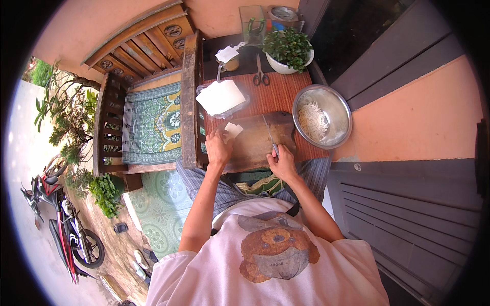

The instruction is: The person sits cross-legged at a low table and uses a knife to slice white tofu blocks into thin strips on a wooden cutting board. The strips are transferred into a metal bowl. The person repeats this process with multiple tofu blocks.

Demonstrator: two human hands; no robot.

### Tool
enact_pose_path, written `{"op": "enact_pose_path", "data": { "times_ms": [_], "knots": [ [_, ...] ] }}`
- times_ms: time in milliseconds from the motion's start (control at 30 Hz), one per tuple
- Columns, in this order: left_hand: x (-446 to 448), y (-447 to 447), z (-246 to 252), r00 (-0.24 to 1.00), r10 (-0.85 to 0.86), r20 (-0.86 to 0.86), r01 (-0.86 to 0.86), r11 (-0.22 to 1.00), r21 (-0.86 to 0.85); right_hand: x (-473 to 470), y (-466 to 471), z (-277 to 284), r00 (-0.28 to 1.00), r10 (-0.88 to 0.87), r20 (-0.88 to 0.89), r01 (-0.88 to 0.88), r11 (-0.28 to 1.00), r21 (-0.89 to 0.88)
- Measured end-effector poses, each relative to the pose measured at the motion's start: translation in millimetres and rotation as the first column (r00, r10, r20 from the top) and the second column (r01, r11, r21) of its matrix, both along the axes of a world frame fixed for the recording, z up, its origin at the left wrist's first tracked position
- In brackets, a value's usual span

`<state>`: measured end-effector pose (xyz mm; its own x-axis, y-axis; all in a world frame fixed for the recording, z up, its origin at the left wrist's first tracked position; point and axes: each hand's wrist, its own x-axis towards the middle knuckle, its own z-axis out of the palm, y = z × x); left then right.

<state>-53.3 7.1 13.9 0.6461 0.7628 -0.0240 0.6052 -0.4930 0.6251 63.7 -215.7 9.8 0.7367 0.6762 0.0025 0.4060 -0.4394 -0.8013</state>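
Observation:
My left hand [219, 148] is at the left edge of a wooden cutting board [252, 153], its fingers touching small white flat pieces [232, 131]; whether it grips them I cannot tell. My right hand [282, 162] holds a knife [270, 132] by its handle over the board's right part, the blade pointing away from me. Beyond the board, a stack of white sheets [221, 97] lies on clear plastic. To the right, a steel bowl [340, 126] holds thin white shreds [313, 120]. A pair of scissors [261, 74] lies behind the board.
A white bowl of leafy greens [283, 68] stands at the back right, near a clear container [250, 19]. A cup [232, 65] and a small white-topped item [228, 53] are at the back. A wooden bench [190, 99] borders the left; a wall and dark door [405, 183] are right.

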Motion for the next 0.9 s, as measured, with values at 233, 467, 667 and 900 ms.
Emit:
{"op": "enact_pose_path", "data": {
  "times_ms": [233, 467, 667, 900],
  "knots": [
    [1.4, 3.5, -8.8, 1.000, 0.012, -0.011, -0.009, 0.985, 0.175, 1.3, -1.1, 1.6, 1.000, 0.008, -0.026, -0.008, 1.000, 0.013],
    [1.2, 4.5, 3.6, 1.000, -0.024, 0.001, 0.024, 0.999, -0.028, -4.8, -4.3, 28.4, 0.989, 0.032, -0.143, -0.045, 0.995, -0.089],
    [3.0, -10.6, 30.3, 0.979, 0.028, 0.201, 0.010, 0.983, -0.182, -27.9, -30.6, 44.3, 0.914, 0.262, -0.310, -0.343, 0.906, -0.247],
    [12.4, -36.4, 6.4, 0.947, -0.039, 0.320, 0.194, 0.861, -0.470, -28.2, -42.5, 44.6, 0.965, 0.147, -0.219, -0.217, 0.915, -0.341]
  ]
}}
